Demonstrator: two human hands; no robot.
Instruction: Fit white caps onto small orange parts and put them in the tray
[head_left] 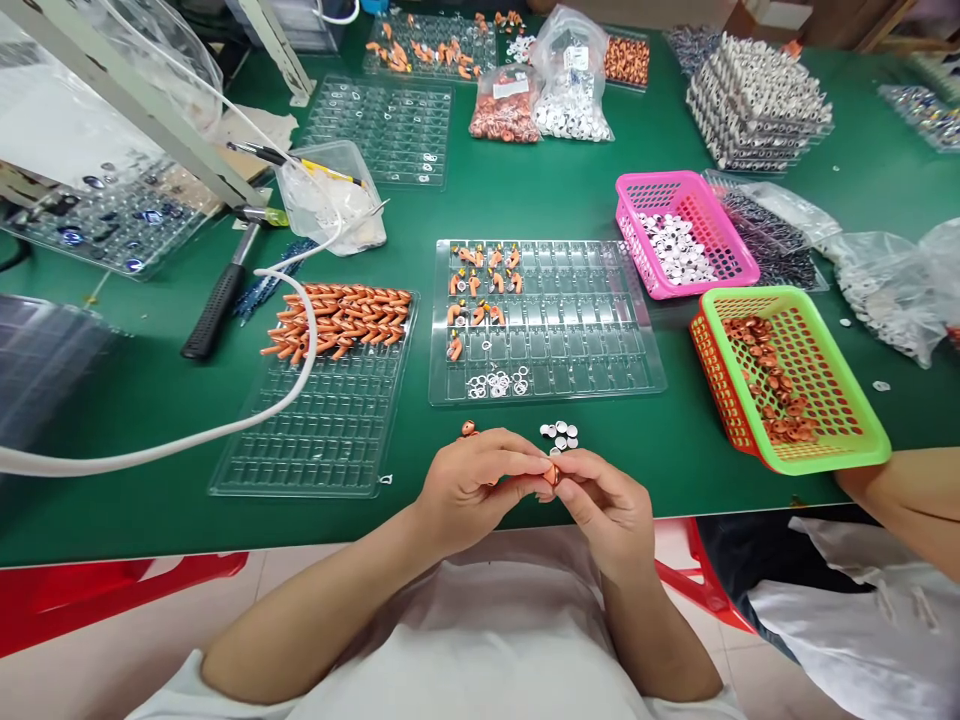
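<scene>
The left hand point(476, 485) and the right hand point(615, 505) meet above the near edge of the green table point(525, 210). The grip of each hand is closed, thumb against forefinger, on one small, glossy copper-orange piece point(553, 475). This piece sits between the opposed fingertips; the fingers partly cover it, and its full shape cannot be determined.

Just beyond the hands, a group of small round white caps point(561, 435) lies on the table. A loose, rounded copper-coloured part point(468, 428) lies just beyond the left hand.

Farther forward is a clear plastic compartment tray point(600, 350). Curved orange parts point(455, 347) occupy its left portion, and small white rings point(499, 383) lie along its near side. To its left, a second clear plastic tray point(300, 450) carries rows of copper-orange tubular parts point(337, 320) at its far end.

To the right, a pink perforated plastic basket point(703, 287) contains white pieces point(677, 248). Nearer, a lime-green perforated plastic basket point(825, 464) contains copper-coloured pieces point(787, 428). Another person's forearm point(911, 490) is beside it.
</scene>
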